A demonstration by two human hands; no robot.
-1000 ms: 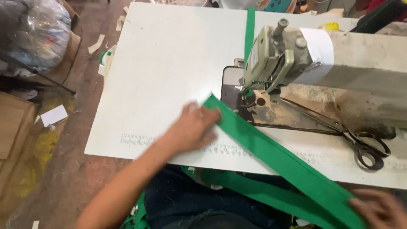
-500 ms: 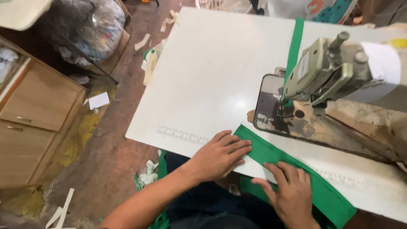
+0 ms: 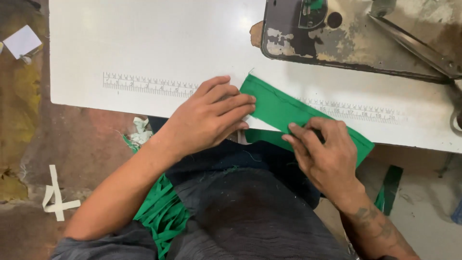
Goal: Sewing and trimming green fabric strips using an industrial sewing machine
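1. Green folded fabric strip (image 3: 284, 108) lies slantwise on the near edge of the white table (image 3: 144, 48), its lower end hanging over that edge.
2. Left hand (image 3: 207, 118) — fingers flat and together — presses the strip's upper end.
3. Right hand (image 3: 325, 154) pinches the strip lower down, fingers curled over it.
4. Worn grey sewing-machine base (image 3: 356, 43) sits beyond the strip; loose green strips (image 3: 163, 216) lie below the table edge.
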